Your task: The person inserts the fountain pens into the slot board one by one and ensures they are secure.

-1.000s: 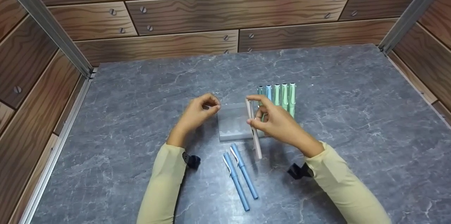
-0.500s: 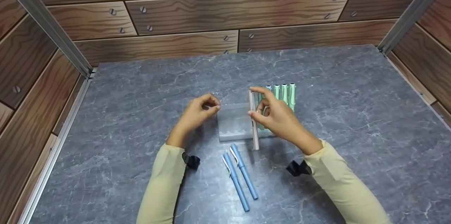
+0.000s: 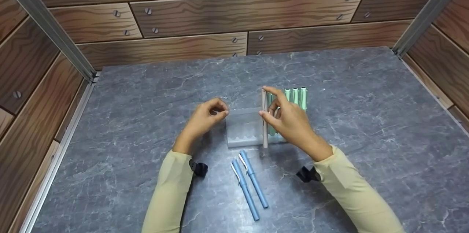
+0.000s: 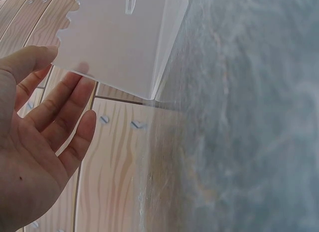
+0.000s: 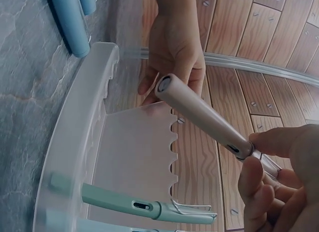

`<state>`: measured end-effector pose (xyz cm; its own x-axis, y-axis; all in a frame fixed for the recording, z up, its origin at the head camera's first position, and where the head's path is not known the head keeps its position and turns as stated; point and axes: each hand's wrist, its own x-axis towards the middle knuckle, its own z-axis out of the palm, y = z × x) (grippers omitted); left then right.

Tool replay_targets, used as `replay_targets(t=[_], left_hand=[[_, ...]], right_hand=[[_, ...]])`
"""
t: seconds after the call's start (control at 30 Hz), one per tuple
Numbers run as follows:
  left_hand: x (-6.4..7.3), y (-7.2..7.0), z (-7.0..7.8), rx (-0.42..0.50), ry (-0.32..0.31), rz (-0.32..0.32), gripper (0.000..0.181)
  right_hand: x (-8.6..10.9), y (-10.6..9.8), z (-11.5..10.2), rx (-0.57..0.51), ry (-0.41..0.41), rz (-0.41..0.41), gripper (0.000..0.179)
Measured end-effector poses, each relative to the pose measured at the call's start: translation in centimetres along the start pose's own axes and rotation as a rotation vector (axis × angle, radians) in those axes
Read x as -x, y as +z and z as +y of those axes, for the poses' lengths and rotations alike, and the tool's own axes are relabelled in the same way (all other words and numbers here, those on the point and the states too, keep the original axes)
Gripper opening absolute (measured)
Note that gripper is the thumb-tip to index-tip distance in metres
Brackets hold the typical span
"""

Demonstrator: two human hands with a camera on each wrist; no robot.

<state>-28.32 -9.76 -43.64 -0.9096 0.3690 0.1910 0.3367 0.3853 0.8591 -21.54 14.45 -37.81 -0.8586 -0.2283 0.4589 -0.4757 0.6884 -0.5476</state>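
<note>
My left hand (image 3: 205, 117) pinches the upper left corner of a frosted, translucent pen stand (image 3: 242, 125), its thumb and fingertips on either side of the panel (image 4: 114, 47). With thumb and fingers my right hand (image 3: 292, 118) holds a pale pink pen (image 3: 265, 136) nearly upright in front of the stand. The lower end of that pen (image 5: 199, 115) points toward the stand, above the notched edge. A dark green pen (image 5: 117, 197) rests in a slot beside it. Light green pens (image 3: 303, 97) fill the right slots, partly hidden by my right hand.
Two blue pens, one left (image 3: 246, 191) and one right (image 3: 254, 180), lie side by side on the grey marbled table (image 3: 146, 90) in front of the stand. Wood-patterned walls (image 3: 190, 13) and metal posts (image 3: 55, 24) border the table.
My right hand has moved up and slightly away, turning the pink pen from a slant to nearly upright, its lower end now near the stand's front ledge. The left hand keeps its place.
</note>
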Motion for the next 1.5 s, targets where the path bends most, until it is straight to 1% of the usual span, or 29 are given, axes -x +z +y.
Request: replay_targets(t=[0.57,0.83,1.07,1.27,1.5], left_hand=[[-0.1,0.0,-0.1,-0.008,0.004,0.0,0.009],[0.1,-0.1,-0.1,-0.011,0.0,-0.006,0.009],[0.0,-0.1,0.0,-0.014,0.011,-0.011,0.009],[0.0,0.0,-0.1,-0.019,0.02,-0.007,0.009],[0.1,-0.1,0.0,-0.016,0.013,-0.007,0.01]], right_hand=[[-0.1,0.6,0.9,0.125,-0.035,0.065,0.059],[-0.3,1.0,1.6,0.154,-0.056,0.103,0.059],[-0.5,1.3,2.2,0.176,-0.047,0.116,0.058],[-0.6,1.7,2.7,0.206,-0.057,0.133,0.058],[-0.6,2.2,3.3,0.226,-0.068,0.153,0.057]])
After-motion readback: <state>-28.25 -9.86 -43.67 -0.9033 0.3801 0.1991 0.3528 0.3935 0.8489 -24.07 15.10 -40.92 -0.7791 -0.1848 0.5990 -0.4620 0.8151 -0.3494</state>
